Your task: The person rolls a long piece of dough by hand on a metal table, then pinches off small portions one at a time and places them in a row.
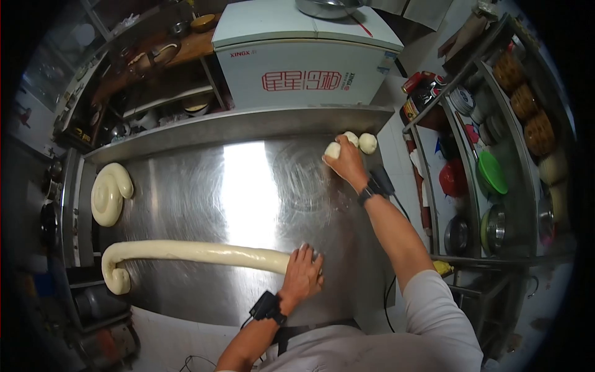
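A long, smooth rope of pale dough (pixel 204 252) lies across the steel worktop (pixel 180 186), its left end curled into a hook. My left hand (pixel 302 274) is closed over the rope's right end, fingers bent around it. At the worktop's far right corner, my right hand (pixel 348 163) grips a small dough ball (pixel 333 150) between thumb and fingers. Right beside that hand sits another dough ball (pixel 367 143), and one more (pixel 351 137) shows partly behind the fingers. A thick dough coil (pixel 109 195) rests at the worktop's left side.
A raised steel edge (pixel 242 124) runs along the back of the worktop. Behind it stands a white chest freezer (pixel 297 74) with a metal bowl (pixel 328 7) on top. Shelves at the right hold a green basin (pixel 493 172), a red bowl (pixel 454 178) and other containers.
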Tool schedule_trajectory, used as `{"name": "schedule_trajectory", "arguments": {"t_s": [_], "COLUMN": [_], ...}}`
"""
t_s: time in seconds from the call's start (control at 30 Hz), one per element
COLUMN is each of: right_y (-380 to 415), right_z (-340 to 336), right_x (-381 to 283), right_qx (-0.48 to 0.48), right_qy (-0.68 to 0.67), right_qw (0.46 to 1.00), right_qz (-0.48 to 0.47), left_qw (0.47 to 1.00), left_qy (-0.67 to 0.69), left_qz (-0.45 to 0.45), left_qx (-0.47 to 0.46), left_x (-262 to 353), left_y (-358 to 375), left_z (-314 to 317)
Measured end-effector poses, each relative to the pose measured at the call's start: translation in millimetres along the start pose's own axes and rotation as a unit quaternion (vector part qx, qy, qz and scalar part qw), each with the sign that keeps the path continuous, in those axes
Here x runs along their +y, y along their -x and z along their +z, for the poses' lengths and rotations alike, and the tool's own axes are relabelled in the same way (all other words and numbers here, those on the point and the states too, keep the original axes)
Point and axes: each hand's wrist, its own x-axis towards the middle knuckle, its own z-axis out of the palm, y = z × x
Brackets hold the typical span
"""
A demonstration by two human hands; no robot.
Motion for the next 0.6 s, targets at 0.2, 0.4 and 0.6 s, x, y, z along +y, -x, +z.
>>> {"name": "schedule_trajectory", "arguments": {"t_s": [0.2,0.4,0.6], "right_y": [-42.8,36.6,266.3], "right_z": [36.4,-7.3,30.0], "right_x": [-1.7,-43.3,-30.9], "right_qx": [-0.038,0.073,-0.185], "right_qy": [0.124,0.052,-0.246], "right_qw": [0.989,0.996,0.935], "right_qz": [0.070,0.029,0.173], "left_qw": [1.000,0.989,0.985], "left_qy": [-0.006,-0.122,-0.056], "left_qz": [0.010,0.063,0.065], "left_qx": [-0.003,-0.060,-0.149], "left_x": [-3.4,-34.1,-47.9], "left_y": [10.1,6.9,0.5], "left_z": [-18.9,-23.4,-31.6]}}
